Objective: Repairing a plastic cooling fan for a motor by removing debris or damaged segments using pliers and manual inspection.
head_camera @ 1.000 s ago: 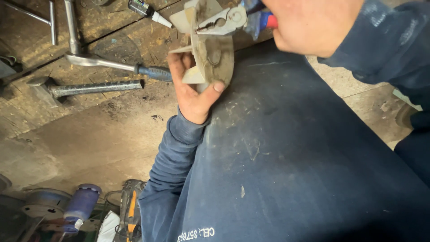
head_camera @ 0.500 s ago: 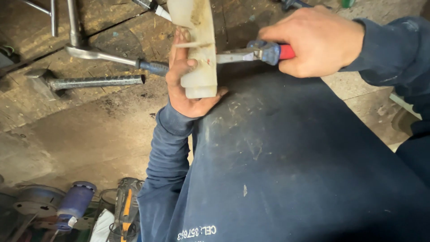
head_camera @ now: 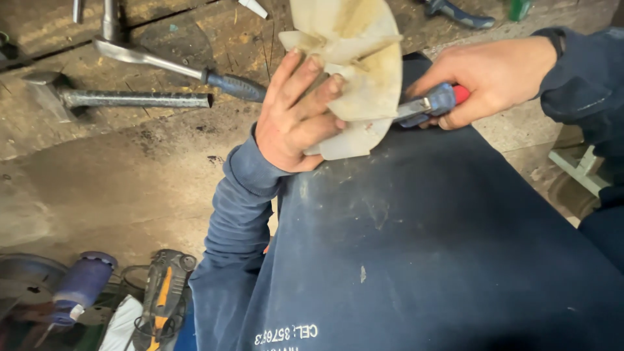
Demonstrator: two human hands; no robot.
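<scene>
Bare hands (head_camera: 296, 123), dusty navy long-sleeved workwear.

Matt, grimy plastic fan (head_camera: 364, 65); rough, dusty floor (head_camera: 117, 175).

White printed lettering (head_camera: 286, 335), upside down to the camera, runs in a short block on the dark blue garment (head_camera: 422, 260), near that garment's lower edge; no packages, signs or screens.
</scene>
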